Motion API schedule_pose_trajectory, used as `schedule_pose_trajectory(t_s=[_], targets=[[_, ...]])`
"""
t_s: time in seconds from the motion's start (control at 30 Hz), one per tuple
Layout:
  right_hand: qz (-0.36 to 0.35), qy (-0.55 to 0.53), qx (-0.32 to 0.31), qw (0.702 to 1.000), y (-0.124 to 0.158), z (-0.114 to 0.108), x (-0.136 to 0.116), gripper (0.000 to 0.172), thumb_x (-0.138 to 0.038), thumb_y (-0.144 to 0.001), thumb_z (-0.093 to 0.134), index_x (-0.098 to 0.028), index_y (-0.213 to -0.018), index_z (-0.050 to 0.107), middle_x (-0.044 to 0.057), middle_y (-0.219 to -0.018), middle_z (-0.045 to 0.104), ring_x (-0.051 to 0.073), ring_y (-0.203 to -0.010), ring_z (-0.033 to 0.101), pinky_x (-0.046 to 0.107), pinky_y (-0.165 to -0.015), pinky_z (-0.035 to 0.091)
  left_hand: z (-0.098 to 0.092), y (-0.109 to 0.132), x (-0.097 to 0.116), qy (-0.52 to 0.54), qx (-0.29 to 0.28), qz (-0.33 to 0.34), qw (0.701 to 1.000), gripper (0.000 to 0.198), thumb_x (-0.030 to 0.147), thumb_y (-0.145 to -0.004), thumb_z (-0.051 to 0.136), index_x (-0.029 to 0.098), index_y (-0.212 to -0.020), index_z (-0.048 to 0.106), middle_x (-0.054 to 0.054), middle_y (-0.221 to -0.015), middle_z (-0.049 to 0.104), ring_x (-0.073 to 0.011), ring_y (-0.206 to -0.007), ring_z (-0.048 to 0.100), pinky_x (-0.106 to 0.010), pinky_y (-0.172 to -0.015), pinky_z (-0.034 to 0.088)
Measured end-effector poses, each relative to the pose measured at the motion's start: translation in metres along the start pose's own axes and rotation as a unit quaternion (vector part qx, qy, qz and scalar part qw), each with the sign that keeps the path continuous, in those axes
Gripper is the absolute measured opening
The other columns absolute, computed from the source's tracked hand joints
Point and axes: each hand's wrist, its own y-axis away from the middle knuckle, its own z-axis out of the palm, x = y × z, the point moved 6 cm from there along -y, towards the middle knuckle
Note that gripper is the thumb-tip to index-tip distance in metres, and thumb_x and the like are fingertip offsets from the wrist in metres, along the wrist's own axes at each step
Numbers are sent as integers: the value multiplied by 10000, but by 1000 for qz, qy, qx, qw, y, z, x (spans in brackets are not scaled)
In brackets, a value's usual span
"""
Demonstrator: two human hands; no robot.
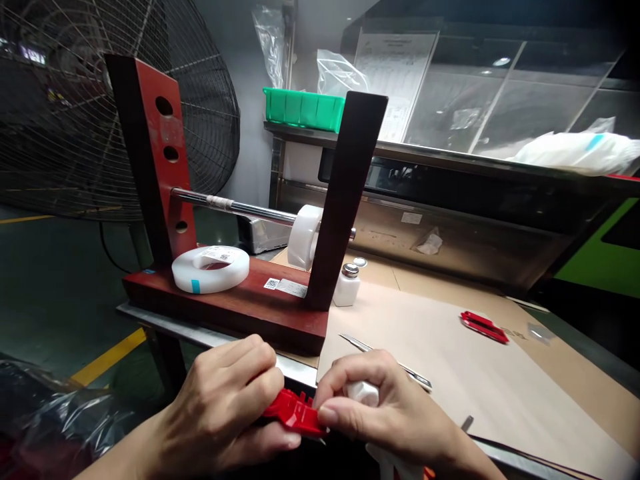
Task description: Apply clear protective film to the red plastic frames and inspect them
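Red moulded plastic part (293,413), small and ribbed, held low at the near table edge between both hands. Judged light and stiff; the ribbed body looks the surest place to grip, and any thin edges may be brittle. Left hand (220,407): narrow, curled closed around one end. Right hand (380,413): narrow pinch at the other end, a crumpled white cloth (363,393) bunched within it. Nearby: a matching red plastic part (484,327) on brown kraft paper (440,393), a slim steel strip (385,357), a small white bottle with metal cap (347,287), and a white tape roll (210,270) lying on a red wooden stand (250,310).
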Motion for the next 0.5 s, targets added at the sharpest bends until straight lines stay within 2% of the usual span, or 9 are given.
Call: schedule_pose_trajectory(t_s=[0.1, 0.17, 0.2, 0.23, 0.3, 0.37, 0.4, 0.43, 0.5], targets=[[-146, 139, 25, 979, 5, 6, -20, 108, -192, -835, 595, -100, -787, 626, 1, -663, 569, 37, -576, 467, 131, -546, 364, -3, 7, -2, 20, 20, -7, 1000, 340, 497, -913, 428, 197, -1074, 442, -71, -958, 526, -191, -905, 493, -346, -812, 406], [-223, 254, 65, 939, 9, 12, -28, 58, -161, -852, 570, -121, -820, 599, -18, -666, 564, 33, -560, 463, 150, -525, 344, -6, 14, -5, 44, 39, -33, 998, 513, 572, -892, 395, 221, -1265, 378, -109, -1224, 444, -237, -1150, 428, -387, -998, 346], [-253, 316, 87, 910, 11, 15, -29, 43, -155, -859, 558, -131, -841, 589, -25, -653, 547, 39, -537, 439, 175, -494, 316, -7, 18, -6, 50, 41, -54, 996, 584, 597, -887, 372, 232, -1339, 320, -116, -1311, 384, -246, -1217, 387, -377, -1038, 320], [-278, 371, 108, 880, 13, 19, -30, 37, -146, -865, 547, -138, -859, 583, -30, -633, 519, 49, -511, 402, 203, -466, 280, -7, 22, -9, 59, 39, -93, 993, 615, 610, -890, 345, 248, -1383, 277, -105, -1357, 351, -238, -1247, 370, -344, -1050, 310], [-313, 441, 132, 831, 15, 25, -30, 49, -115, -866, 533, -133, -887, 574, -33, -596, 447, 70, -484, 315, 241, -442, 214, -5, 31, -17, 92, 28, -225, 970, 553, 590, -921, 294, 308, -1396, 268, -42, -1351, 393, -186, -1240, 393, -258, -1032, 300], [-329, 458, 131, 815, 15, 29, -28, 57, -82, -857, 533, -115, -886, 568, -32, -582, 391, 80, -484, 253, 251, -439, 185, -2, 44, -26, 166, 46, -412, 895, 478, 598, -926, 269, 364, -1337, 329, 17, -1279, 473, -160, -1195, 436, -246, -999, 290], [-329, 461, 128, 814, 14, 31, -27, 58, -68, -850, 534, -109, -875, 566, -31, -582, 379, 81, -489, 242, 253, -441, 181, 0, 49, -26, 205, 56, -475, 854, 492, 629, -910, 266, 357, -1310, 357, 14, -1267, 488, -175, -1188, 443, -270, -990, 293], [-332, 465, 127, 811, 13, 33, -26, 53, -62, -846, 534, -104, -857, 564, -30, -580, 372, 82, -490, 234, 256, -440, 175, 3, 50, -24, 238, 61, -520, 818, 531, 664, -887, 272, 336, -1291, 379, 1, -1267, 496, -196, -1171, 459, -293, -971, 307], [-335, 473, 129, 805, 12, 36, -25, 54, -63, -849, 531, -100, -826, 564, -27, -574, 366, 84, -488, 230, 257, -436, 176, 7, 48, -21, 301, 66, -562, 768, 601, 711, -848, 294, 310, -1288, 378, -18, -1247, 527, -223, -1126, 496, -320, -945, 336]])
